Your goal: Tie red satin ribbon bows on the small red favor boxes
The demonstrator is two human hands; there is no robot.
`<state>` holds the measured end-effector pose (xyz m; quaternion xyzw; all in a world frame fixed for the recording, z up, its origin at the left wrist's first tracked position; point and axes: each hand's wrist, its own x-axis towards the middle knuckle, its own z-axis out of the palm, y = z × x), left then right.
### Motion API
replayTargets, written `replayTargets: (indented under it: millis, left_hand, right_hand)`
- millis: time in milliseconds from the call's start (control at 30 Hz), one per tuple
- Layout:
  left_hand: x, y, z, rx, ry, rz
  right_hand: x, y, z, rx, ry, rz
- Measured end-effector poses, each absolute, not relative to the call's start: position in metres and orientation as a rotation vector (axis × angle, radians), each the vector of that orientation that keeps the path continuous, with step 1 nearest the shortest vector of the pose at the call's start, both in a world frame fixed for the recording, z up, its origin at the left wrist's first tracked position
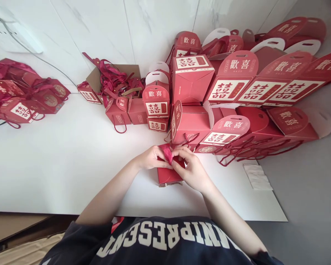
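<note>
A small red gift box (pixel 169 176) lies on the white table in front of me, with a gold-coloured cord at its near edge. Over its top, my left hand (pixel 153 158) and my right hand (pixel 190 167) meet at a crimson ribbon (pixel 168 153). The fingers of both hands are closed, pinching the ribbon between them from either side. Part of the box top is hidden beneath the hands. Just beyond my fingers stand other red boxes with twisted cord handles, close to my right hand.
Stacked red gift boxes (pixel 230 90) fill the back right. A cardboard box (pixel 132 70) of ribbons stands against the wall. Ribboned boxes (pixel 24 90) sit at the left, near a cable (pixel 38 57). A white paper packet (pixel 256 176) lies near the right edge of the table (pixel 71 165).
</note>
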<state>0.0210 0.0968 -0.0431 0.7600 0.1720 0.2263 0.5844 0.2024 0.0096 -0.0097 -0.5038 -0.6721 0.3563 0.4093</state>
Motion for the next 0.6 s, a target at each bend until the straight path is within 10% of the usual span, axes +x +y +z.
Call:
replayTargets:
  millis: [600]
  left_hand:
    - [0.02, 0.096, -0.029, 1.81, 0.365, 0.456]
  right_hand:
    - [0.19, -0.011, -0.023, -1.191, -0.776, 0.878]
